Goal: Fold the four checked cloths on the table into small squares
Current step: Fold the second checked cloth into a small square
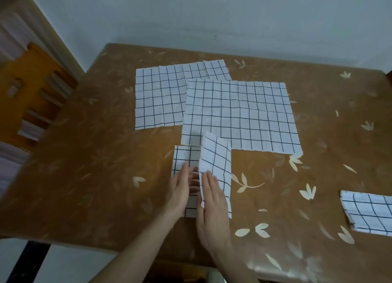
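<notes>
On the brown leaf-patterned table cover [89, 155], the left hand [180, 193] presses flat, fingers straight, on a partly folded white cloth with a thin dark grid [184, 157], while the right hand [213, 208] lifts its creased flap, seemingly with extended fingers. Two unfolded cloths [244, 115] overlap beyond; a folded one [369, 213] lies right.
</notes>
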`<state>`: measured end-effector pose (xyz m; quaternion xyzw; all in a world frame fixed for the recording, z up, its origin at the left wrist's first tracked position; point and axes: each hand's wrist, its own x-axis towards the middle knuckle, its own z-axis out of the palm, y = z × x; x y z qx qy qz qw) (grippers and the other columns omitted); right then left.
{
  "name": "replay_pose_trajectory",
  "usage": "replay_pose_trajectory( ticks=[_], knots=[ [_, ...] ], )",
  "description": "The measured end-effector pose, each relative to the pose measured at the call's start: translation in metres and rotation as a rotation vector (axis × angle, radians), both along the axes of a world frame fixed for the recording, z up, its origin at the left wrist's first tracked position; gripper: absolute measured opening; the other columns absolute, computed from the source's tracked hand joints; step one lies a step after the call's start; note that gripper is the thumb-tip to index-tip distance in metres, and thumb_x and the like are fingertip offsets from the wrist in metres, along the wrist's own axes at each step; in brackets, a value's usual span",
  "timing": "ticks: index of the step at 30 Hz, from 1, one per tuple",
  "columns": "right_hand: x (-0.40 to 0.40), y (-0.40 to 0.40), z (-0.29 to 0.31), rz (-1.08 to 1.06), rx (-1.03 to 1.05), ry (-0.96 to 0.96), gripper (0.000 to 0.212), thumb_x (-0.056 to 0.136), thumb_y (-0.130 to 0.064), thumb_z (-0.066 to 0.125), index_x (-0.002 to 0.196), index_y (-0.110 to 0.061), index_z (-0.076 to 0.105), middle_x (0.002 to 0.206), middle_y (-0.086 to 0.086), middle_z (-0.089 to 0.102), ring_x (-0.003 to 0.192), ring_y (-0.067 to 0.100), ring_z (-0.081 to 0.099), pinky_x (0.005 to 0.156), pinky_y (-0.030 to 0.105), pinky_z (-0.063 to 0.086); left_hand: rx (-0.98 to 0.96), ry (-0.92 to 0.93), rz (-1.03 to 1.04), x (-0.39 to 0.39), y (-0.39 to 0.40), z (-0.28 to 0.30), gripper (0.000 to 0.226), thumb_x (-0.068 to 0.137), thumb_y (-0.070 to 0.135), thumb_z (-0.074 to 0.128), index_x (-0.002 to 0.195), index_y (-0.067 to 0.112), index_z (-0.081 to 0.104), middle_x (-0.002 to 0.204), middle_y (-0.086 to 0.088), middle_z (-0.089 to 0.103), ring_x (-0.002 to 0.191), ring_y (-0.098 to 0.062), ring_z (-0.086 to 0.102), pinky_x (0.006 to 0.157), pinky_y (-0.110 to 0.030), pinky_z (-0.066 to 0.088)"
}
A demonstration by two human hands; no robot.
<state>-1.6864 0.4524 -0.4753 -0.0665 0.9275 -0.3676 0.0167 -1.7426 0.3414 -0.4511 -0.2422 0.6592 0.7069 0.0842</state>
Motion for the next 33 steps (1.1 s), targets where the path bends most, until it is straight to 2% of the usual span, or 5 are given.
replay_pose_trajectory(
  ticks=[5,9,18,27,33],
  knots=[
    [0.002,-0.025,-0.017,0.108,0.110,-0.032,0.062,0.107,-0.028,0.029,0.166,-0.024,0.009,0.172,-0.013,0.005,0.158,0.003,-0.003,0.128,0.043,0.017,-0.188,0.060,-0.088,-0.014,-0.036,-0.013,0.015,0.102,0.026,0.061,0.110,0.025,0.074,0.101,0.009,0.075,0.099,-0.005,0.069,0.084,-0.017,0.054],
    [0.001,-0.039,-0.022,0.133,0.088,-0.066,0.066,0.110,-0.040,0.038,0.166,-0.023,0.007,0.173,-0.010,0.010,0.157,0.001,-0.001,0.128,0.039,0.020,-0.309,0.080,-0.119,-0.017,-0.048,-0.023,0.023,0.098,0.010,0.066,0.120,0.016,0.070,0.104,0.013,0.069,0.097,0.002,0.064,0.075,-0.003,0.047],
    [-0.002,-0.009,-0.017,0.060,0.224,0.135,0.054,0.111,-0.040,0.031,0.160,-0.019,0.034,0.166,-0.006,0.034,0.156,0.008,0.021,0.127,0.041,0.018,-0.430,0.101,-0.051,-0.002,-0.062,-0.044,0.020,0.097,0.008,0.063,0.113,0.019,0.070,0.097,0.009,0.072,0.093,-0.008,0.066,0.081,-0.018,0.051],
    [-0.020,0.030,-0.052,0.151,0.534,-0.079,0.069,0.106,-0.062,0.008,0.165,-0.028,0.002,0.173,-0.010,-0.003,0.158,0.006,-0.012,0.128,0.040,0.001,-0.647,0.067,0.008,0.003,-0.059,-0.056,0.035,0.097,0.008,0.065,0.131,0.015,0.066,0.106,0.002,0.073,0.097,-0.016,0.067,0.090,-0.038,0.058],
    [-0.018,0.027,-0.063,0.105,0.543,-0.038,0.068,0.108,-0.059,0.017,0.166,-0.026,0.007,0.173,-0.007,0.005,0.160,0.011,-0.003,0.127,0.044,0.006,-0.762,0.136,0.029,0.007,-0.053,-0.061,0.033,0.099,0.012,0.063,0.132,0.019,0.064,0.120,0.003,0.067,0.107,-0.018,0.063,0.086,-0.030,0.055]
  ],
)
